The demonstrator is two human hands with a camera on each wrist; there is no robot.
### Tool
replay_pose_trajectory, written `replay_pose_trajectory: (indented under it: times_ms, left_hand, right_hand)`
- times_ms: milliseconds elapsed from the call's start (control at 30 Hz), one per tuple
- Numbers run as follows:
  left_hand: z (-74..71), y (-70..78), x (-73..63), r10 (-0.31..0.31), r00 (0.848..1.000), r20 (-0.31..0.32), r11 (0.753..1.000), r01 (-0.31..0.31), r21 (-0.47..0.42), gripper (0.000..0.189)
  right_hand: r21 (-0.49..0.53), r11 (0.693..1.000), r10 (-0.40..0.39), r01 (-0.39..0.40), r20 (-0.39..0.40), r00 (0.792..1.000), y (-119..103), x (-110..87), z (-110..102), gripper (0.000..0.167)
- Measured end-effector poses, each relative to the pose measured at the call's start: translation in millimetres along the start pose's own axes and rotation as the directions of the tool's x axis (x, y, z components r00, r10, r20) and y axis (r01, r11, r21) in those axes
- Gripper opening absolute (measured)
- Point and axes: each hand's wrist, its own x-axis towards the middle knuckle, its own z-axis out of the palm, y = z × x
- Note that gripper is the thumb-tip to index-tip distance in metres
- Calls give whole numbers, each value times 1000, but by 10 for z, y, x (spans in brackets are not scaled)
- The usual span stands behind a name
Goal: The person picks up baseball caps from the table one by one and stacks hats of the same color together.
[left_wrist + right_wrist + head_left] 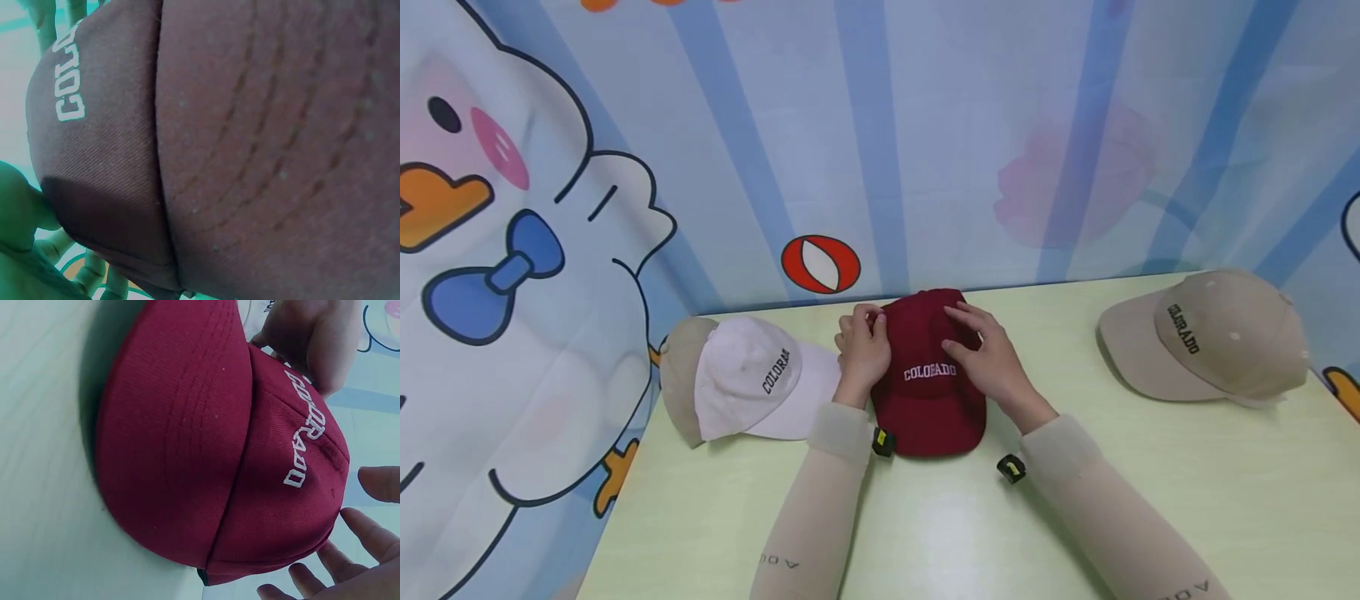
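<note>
A dark red baseball cap [928, 417] with white COLORADO lettering lies on the table, its brim toward me. At its left side, my left hand [863, 350] holds the edge of the crown with bent fingers. In the left wrist view the thumb [45, 215] presses against the crown, and the other fingers are partly hidden beyond it. My right hand [996, 358] is at the crown's right side, fingers loosely spread. The right wrist view shows its fingertips [350, 519] right at the crown's edge, with the thumb [381, 484] standing apart from the cloth.
To the left, a white COLORADO cap [745, 375] overlaps a beige cap [677, 375], its brim close by my left hand. Another beige COLORADO cap [1232, 333] lies at the right. The pale table [940, 533] meets a printed cloth backdrop [925, 167] behind the caps.
</note>
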Motion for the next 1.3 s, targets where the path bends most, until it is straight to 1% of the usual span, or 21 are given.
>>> replay_pose_trajectory:
  times_ms: [200,333,600,800,933,1033,1100,1167,1233,1300]
  left_hand:
    - [3,-27,14,-34,999,4,999,34,22,27]
    - [-2,-36,14,-44,999,0,998,44,33,27]
    - [-35,-14,-16,-31,999,-28,999,31,22,24]
    - [-86,38,-70,-2,1000,-25,1000,3,20,26]
    - [-201,75,-130,34,999,-21,999,-33,31,28]
    - [-339,93,-177,63,998,-11,996,-63,57,29]
    - [-438,98,-211,81,997,-4,993,-80,84,30]
    - [-534,100,-248,100,995,-8,988,-98,120,30]
    - [-628,99,-290,119,993,-18,980,-114,162,31]
    - [-720,100,-333,124,992,-35,972,-115,206,32]
  right_hand:
    - [-6,1000,9,-9,-2,1000,12,-7,7,53]
    - [-15,1000,13,-13,-3,1000,13,-17,0,54]
    - [-2,1000,19,-19,-1,1000,0,-50,-19,52]
    - [23,1000,18,-18,-20,1000,-18,-77,-32,50]
    - [72,997,15,-11,-56,998,-83,-129,2,45]
    - [106,994,13,-3,-92,996,-171,-188,38,41]
    - [137,991,16,-2,-98,995,-233,-226,58,39]
    - [178,984,21,-6,-78,997,-285,-260,80,38]
    - [235,972,35,-26,-38,999,-332,-296,103,38]
    - [288,956,49,-50,10,999,-368,-331,135,39]
